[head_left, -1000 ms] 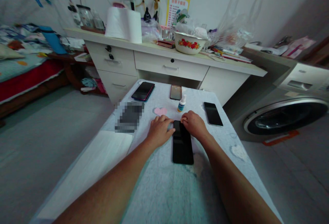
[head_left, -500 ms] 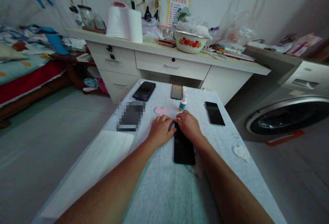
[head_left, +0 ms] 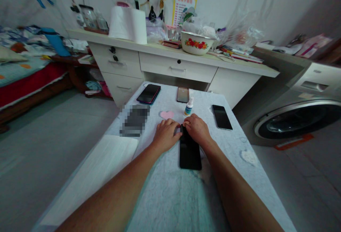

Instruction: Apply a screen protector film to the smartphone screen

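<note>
Flat and lengthwise on the cloth-covered table (head_left: 173,196), between both hands, a black phone (head_left: 190,154), screen up. At its upper left edge, the left hand (head_left: 167,134), thumb parted from loosely bent fingers. Over its upper right part, the right hand (head_left: 197,129), fingers curled inward; cannot tell whether pinching anything. Beyond to the right, another phone (head_left: 222,117); just past the hands, a small bottle (head_left: 189,107), upright. Farther back, a phone case (head_left: 183,95), then a white desk (head_left: 239,82) bearing a flowered bowl (head_left: 197,43).

Left hand (head_left: 166,135) and right hand (head_left: 197,128) touch a black phone (head_left: 190,154).
</note>
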Tool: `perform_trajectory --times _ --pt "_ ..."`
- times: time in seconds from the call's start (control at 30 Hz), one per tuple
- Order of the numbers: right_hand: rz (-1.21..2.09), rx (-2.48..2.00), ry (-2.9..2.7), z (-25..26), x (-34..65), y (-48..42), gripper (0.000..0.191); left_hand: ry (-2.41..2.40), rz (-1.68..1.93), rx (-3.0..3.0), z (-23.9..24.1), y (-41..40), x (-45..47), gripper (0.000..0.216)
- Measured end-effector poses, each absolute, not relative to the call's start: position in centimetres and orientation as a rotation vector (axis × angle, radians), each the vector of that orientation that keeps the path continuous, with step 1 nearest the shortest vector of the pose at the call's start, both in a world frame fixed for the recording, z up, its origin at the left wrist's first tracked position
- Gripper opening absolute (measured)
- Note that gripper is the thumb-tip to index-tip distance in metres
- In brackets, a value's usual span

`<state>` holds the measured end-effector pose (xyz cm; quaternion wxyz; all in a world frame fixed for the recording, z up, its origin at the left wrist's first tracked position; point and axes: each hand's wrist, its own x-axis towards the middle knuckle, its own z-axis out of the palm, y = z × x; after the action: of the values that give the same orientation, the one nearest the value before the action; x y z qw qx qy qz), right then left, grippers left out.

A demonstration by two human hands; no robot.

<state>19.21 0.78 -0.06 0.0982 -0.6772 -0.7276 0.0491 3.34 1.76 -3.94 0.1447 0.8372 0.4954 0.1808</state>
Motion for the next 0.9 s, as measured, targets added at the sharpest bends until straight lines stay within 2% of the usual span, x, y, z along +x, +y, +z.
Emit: perform_trajectory --times 0.9 --pt "0.145 -2.048 -2.096 -0.2 19.9 0.7 0.023 1.410 0.526 2.411 -3.6 1.7 3.3 0.030"
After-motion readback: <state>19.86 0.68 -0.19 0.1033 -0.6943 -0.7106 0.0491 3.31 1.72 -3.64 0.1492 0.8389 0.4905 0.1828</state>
